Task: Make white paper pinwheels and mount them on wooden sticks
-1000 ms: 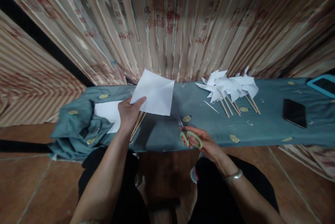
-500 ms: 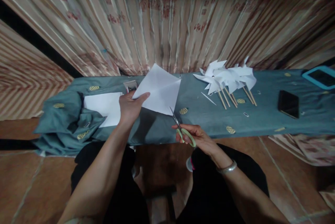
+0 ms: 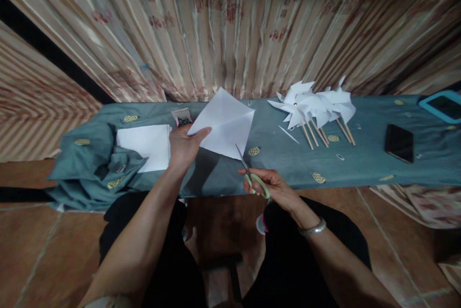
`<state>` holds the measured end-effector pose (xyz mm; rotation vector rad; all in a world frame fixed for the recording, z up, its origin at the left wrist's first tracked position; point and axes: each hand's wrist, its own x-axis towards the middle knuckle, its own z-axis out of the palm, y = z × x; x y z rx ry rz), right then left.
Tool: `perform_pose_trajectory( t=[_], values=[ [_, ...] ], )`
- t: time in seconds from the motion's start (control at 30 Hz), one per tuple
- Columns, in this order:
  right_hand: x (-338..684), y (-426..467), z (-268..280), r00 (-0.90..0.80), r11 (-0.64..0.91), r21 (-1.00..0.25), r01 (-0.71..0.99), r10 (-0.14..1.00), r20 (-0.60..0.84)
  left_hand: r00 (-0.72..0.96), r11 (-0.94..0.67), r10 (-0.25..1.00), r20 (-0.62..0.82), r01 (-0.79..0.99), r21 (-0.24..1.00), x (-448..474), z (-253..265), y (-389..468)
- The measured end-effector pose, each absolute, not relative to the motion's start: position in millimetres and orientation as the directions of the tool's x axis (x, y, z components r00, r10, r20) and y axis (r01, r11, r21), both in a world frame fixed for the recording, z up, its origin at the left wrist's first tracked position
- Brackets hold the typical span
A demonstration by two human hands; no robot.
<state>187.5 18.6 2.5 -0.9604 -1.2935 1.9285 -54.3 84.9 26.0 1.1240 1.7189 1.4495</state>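
Note:
My left hand (image 3: 185, 145) pinches the left corner of a square sheet of white paper (image 3: 226, 123), thumb on top. Faint crease lines cross the sheet, which is held up above the cloth. In my right hand (image 3: 268, 184) is a pair of scissors (image 3: 258, 184) with light green handles, fingers through the loops. The blades lie at the sheet's near corner, their tips over the paper; whether they have cut into it I cannot tell. Beside my left hand stands a small open box (image 3: 182, 117) of dark little pieces, partly hidden by the paper.
Several white paper pinwheels (image 3: 313, 104) on wooden sticks lie to the right, near a thin white strip (image 3: 288, 134). Farther right are a black phone (image 3: 399, 143) and a blue-framed device (image 3: 444, 106). White sheets (image 3: 144, 147) lie at left on the green cloth (image 3: 360, 166). A curtain hangs behind.
The paper and my left hand have shifted slightly to the right. The scissor tips now sit a little further over the sheet's near corner.

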Motion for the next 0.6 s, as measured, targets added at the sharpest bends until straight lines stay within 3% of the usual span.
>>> perform_pose_trajectory(
  t=[0.6],
  values=[
    [185.5, 18.6, -0.6, -0.49, -0.377, -0.923, -0.075, 0.82, -0.295, -0.42, 0.026, 0.906, 0.05, 0.173, 0.985, -54.0, 28.6, 83.8]
  ],
)
